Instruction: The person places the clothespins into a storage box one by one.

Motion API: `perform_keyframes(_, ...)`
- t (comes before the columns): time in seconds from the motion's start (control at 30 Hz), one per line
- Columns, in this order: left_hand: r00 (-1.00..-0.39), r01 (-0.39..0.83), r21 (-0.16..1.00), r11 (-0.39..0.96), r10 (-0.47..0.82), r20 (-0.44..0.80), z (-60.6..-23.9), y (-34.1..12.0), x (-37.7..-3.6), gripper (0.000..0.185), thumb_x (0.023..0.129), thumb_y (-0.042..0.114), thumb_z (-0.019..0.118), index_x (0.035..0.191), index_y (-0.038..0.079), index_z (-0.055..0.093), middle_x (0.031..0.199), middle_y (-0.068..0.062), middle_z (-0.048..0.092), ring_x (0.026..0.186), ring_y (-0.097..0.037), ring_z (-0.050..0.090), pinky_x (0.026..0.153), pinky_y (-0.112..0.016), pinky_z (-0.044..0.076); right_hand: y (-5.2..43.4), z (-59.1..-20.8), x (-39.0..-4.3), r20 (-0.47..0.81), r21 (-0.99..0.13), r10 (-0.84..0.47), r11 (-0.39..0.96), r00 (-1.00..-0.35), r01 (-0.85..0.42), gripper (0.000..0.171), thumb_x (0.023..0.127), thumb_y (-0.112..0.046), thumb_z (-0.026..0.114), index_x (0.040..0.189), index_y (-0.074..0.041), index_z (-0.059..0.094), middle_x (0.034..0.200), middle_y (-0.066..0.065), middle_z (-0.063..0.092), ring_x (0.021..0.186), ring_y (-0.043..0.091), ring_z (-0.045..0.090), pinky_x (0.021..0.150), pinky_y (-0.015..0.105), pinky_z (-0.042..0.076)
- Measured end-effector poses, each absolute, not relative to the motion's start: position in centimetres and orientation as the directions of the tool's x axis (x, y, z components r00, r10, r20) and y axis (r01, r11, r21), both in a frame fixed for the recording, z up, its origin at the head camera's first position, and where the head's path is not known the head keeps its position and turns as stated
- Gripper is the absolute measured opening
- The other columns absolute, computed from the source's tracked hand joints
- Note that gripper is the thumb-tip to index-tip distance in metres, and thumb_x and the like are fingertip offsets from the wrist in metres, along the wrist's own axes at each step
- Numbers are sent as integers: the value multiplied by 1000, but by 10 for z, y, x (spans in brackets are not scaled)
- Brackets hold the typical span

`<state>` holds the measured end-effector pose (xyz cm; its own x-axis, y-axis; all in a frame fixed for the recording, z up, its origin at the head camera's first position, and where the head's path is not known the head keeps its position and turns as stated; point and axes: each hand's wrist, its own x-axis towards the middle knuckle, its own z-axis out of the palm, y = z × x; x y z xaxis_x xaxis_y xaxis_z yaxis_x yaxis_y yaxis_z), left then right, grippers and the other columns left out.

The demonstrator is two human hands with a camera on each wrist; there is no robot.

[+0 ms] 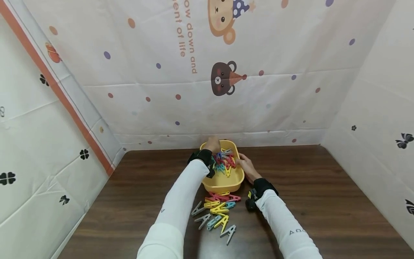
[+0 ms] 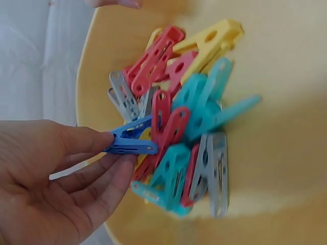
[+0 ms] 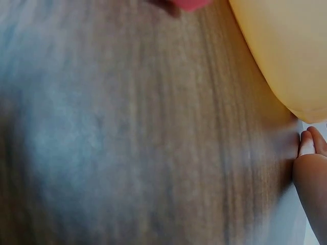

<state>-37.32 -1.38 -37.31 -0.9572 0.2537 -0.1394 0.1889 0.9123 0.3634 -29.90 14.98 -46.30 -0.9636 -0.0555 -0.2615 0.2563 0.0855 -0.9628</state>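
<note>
A yellow plastic basin [image 1: 223, 187] stands on the table near the back wall, holding a pile of coloured clothespins [image 2: 204, 104]. My left hand [image 2: 61, 173] reaches over its far left part and pinches a blue clothespin [image 2: 134, 147] between thumb and fingers, right at the pile. Red, teal, grey and yellow clothespins lie around it. On the basin's right side, my right hand [image 1: 247, 168] holds the rim, with a fingertip showing over the edge. Only part of that hand is visible in the right wrist view.
In front of the basin, several loose clothespins [image 1: 220, 208] in red, yellow, grey and blue lie on the dark wooden table [image 1: 307, 201]. A printed cloth wall [image 1: 181, 111] rises directly behind, with more cloth at both sides.
</note>
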Motion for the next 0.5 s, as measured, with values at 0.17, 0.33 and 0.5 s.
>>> perform_keyframes(0.17,-919,367,329,870,394,-20,-339,-36,-365,12,97,3,59,88,2,68,88,-9,65,77,-20,56,67,-29,48,156,-462,-304,-258,-965,-63,67,-964,254,70,96,-5,44,162,-2,21,159,29,33,133,37,44,107,46,42)
perform_keyframes(0.33,-798,599,209,773,598,75,-301,-70,-307,19,100,11,63,113,3,73,105,-13,74,84,-24,69,71,-35,57,157,-463,-302,-241,-969,-41,69,-970,237,69,97,-9,44,163,-7,23,159,25,35,132,33,44,105,40,43)
perform_keyframes(0.5,-752,651,40,758,651,-101,-313,-108,-215,13,96,20,70,88,11,71,73,-1,66,58,-13,57,50,-28,50,157,-463,-300,-236,-969,-32,86,-971,233,69,96,-11,45,162,-8,25,156,23,40,129,31,48,94,29,47)
